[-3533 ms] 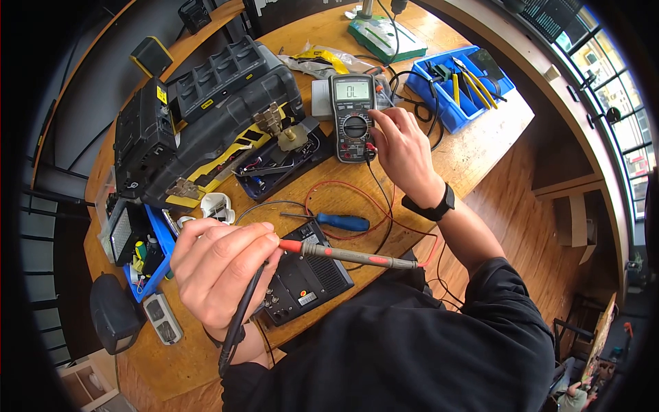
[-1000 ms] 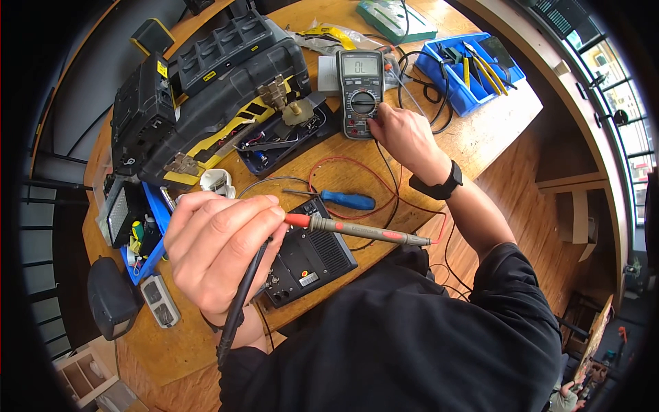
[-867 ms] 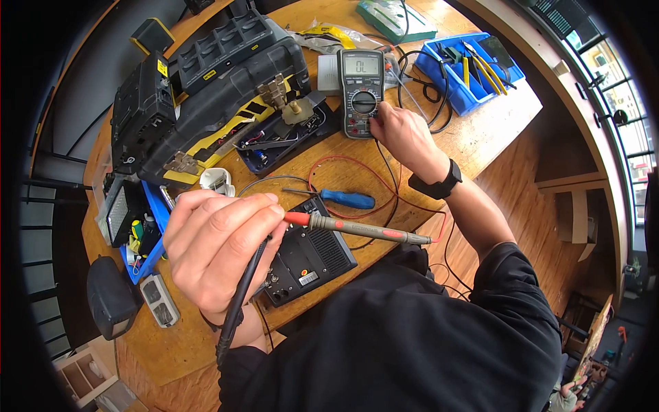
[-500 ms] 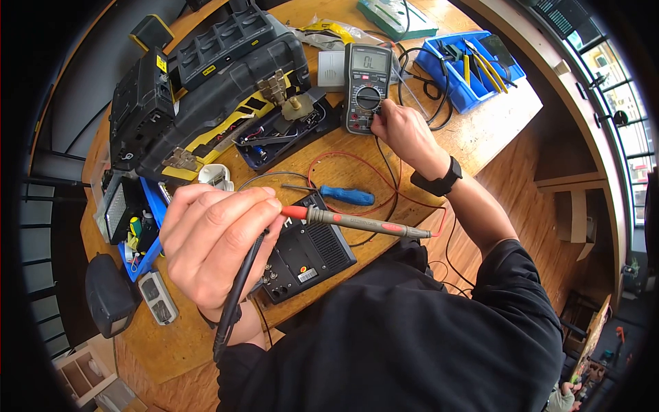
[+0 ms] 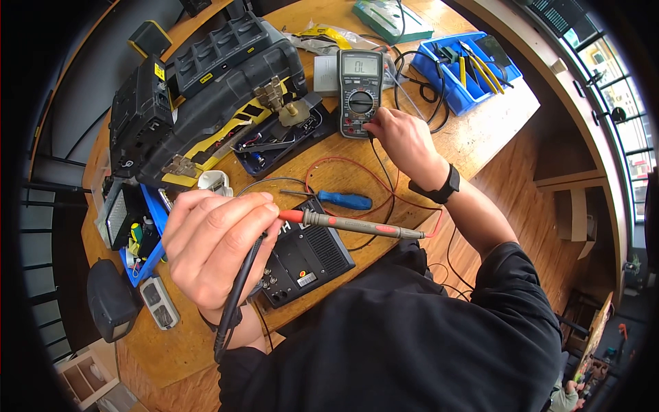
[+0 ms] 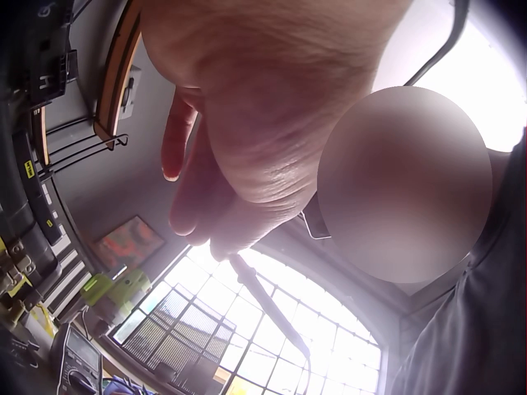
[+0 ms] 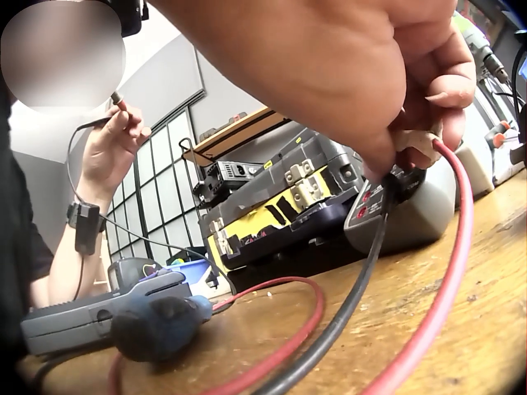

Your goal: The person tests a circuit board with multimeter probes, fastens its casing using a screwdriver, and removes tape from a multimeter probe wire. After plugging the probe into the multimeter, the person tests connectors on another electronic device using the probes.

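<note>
My left hand [image 5: 216, 240] is raised over the near part of the table and pinches two test probes by their tip ends. The red-marked probe [image 5: 364, 225] points right, and the black probe [image 5: 237, 295] hangs down along the wrist. My right hand [image 5: 408, 147] is at the lower right of a multimeter [image 5: 360, 79] that reads OL. In the right wrist view, its thumb and fingers pinch the plug of the red lead [image 7: 463, 214] at the meter's sockets. A black lead [image 7: 362, 280] runs out beside it. The fingertips partly hide the sockets.
A blue screwdriver [image 5: 343, 200] and a black device [image 5: 309, 261] lie in front of the meter. Left of it stand an open dark tray [image 5: 264, 154] and a big black case [image 5: 237, 103]. A blue bin [image 5: 460, 99] holds pliers. Loose leads loop across the table.
My right hand has moved from beside the dial to the meter's lower sockets. The meter shifted away and right, then back towards me. My left hand keeps its hold on both probes.
</note>
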Motion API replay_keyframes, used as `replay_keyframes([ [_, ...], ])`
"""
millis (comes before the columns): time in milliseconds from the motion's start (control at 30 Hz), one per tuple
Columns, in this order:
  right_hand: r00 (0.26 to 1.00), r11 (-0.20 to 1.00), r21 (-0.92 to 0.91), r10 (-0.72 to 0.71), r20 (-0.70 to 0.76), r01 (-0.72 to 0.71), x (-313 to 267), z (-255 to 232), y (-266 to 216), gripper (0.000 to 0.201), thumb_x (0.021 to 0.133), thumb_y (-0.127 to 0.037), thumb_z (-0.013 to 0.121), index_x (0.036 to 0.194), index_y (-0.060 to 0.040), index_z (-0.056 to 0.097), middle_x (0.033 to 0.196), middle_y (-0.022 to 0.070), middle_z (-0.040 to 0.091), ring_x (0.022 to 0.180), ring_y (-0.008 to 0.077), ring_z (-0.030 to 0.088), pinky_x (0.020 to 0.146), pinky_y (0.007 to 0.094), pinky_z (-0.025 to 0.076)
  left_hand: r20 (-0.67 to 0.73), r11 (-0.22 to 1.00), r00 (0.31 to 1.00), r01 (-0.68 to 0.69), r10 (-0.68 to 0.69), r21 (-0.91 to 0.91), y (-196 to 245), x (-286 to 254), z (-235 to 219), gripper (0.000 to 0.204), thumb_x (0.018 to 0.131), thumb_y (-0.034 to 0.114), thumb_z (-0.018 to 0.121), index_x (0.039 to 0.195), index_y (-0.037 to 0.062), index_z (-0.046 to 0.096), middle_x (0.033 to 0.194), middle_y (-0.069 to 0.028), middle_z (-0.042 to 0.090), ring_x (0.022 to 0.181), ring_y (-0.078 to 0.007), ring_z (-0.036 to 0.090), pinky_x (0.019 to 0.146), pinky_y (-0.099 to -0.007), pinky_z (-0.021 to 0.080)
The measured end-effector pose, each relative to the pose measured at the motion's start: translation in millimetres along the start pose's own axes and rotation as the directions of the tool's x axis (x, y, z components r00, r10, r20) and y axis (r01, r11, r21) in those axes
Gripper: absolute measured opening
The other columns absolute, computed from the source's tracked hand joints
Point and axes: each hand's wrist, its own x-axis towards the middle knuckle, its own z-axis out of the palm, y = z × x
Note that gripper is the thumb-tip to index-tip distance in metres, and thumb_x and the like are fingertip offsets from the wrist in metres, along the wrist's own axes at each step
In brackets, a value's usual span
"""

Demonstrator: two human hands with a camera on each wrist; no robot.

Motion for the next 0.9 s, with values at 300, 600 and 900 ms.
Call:
replay_keyframes([
  [300, 0.995, 0.996, 0.09, -0.005, -0.095, 0.014, 1, 16, 9, 0.025, 0.101, -0.018, 0.067, 0.09, 0.0002, 0.054, 0.076, 0.0219, 0.066, 0.071, 0.0436, 0.068, 0.067, 0.0532, 0.055, -0.024, 1.0, 1.0, -0.001, 0.001, 0.002, 1, 0, -2, 0.031, 0.072, -0.005, 0.088, 0.101, -0.0019, 0.077, 0.096, -0.0149, 0.079, 0.079, -0.029, 0.073, 0.073, -0.0393, 0.054],
  [600, 0.999, 0.984, 0.174, -0.02, -0.047, 0.028, -3, 3, 8, 0.024, 0.105, -0.022, 0.068, 0.098, -0.0003, 0.06, 0.08, 0.0221, 0.069, 0.077, 0.0447, 0.07, 0.07, 0.0535, 0.054, -0.079, 0.999, 0.996, 0.035, -0.032, 0.036, 4, 2, 3, 0.029, 0.066, -0.002, 0.09, 0.093, 0.0025, 0.079, 0.09, -0.0084, 0.079, 0.074, -0.0235, 0.072, 0.071, -0.0365, 0.053],
  [900, 0.887, 0.72, 0.546, 0.449, 0.106, -0.429, 0, -5, 24, 0.057, 0.101, -0.038, 0.08, 0.132, 0.007, 0.065, 0.109, 0.0195, 0.081, 0.091, 0.0215, 0.079, 0.077, 0.0348, 0.062, -0.063, 0.999, 0.998, 0.03, -0.028, 0.033, 3, 2, 4, 0.03, 0.066, -0.002, 0.09, 0.093, 0.002, 0.079, 0.091, -0.009, 0.079, 0.074, -0.024, 0.072, 0.072, -0.0368, 0.053],
])
